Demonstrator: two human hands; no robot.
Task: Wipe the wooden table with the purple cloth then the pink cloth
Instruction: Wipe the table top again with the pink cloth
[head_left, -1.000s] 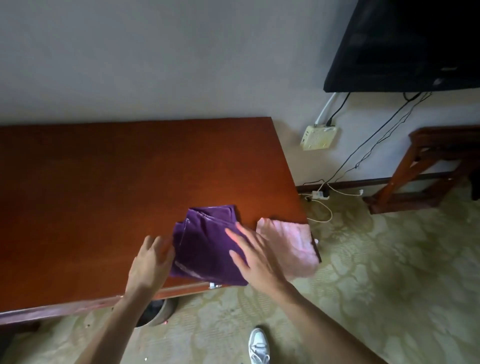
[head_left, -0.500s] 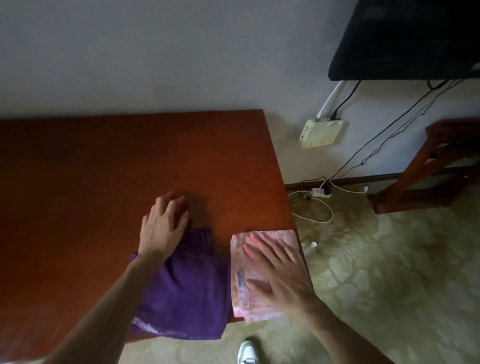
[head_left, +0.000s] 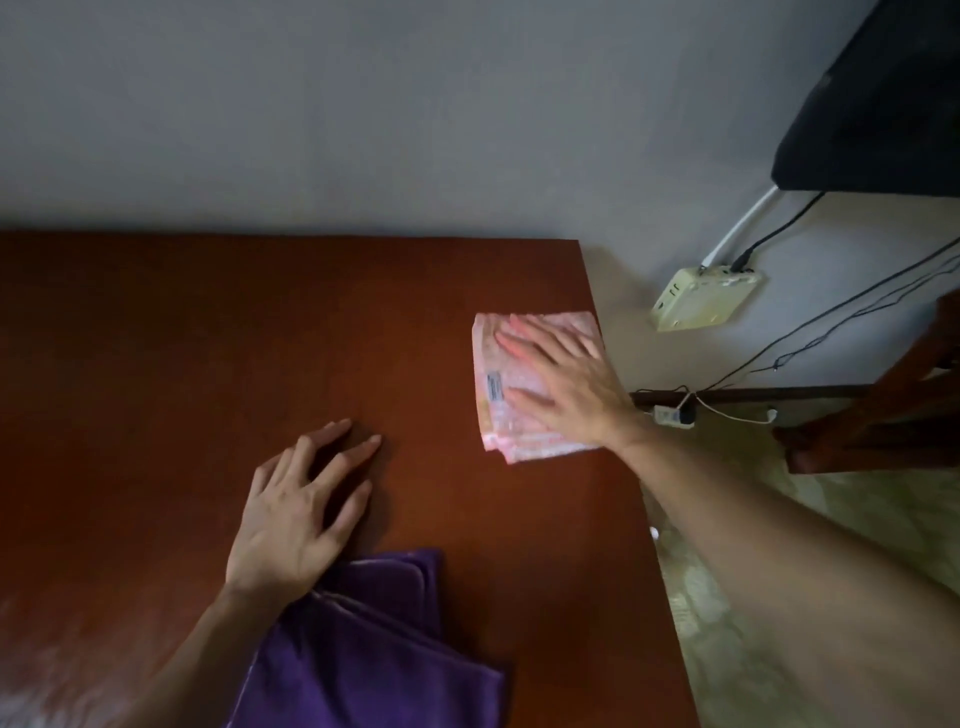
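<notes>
— What's changed in the last second?

— Your right hand (head_left: 563, 384) has slid the pink cloth (head_left: 524, 384) up the table (head_left: 208, 338) toward the far right corner; half a second ago it sat near the front edge. The hand lies flat on it, fingers spread and straight, pressing, not gripping.

— And the purple cloth (head_left: 363, 639)?

— It lies folded at the near edge, left behind. Your left hand (head_left: 301, 514) has come off most of it: fingers spread on bare wood, only the heel of the palm and wrist over the cloth's corner. It holds nothing.

— So where does that put you?

— You look to be wiping with the pink cloth now. Whether the purple pass was properly done, I can't tell from this.
</notes>
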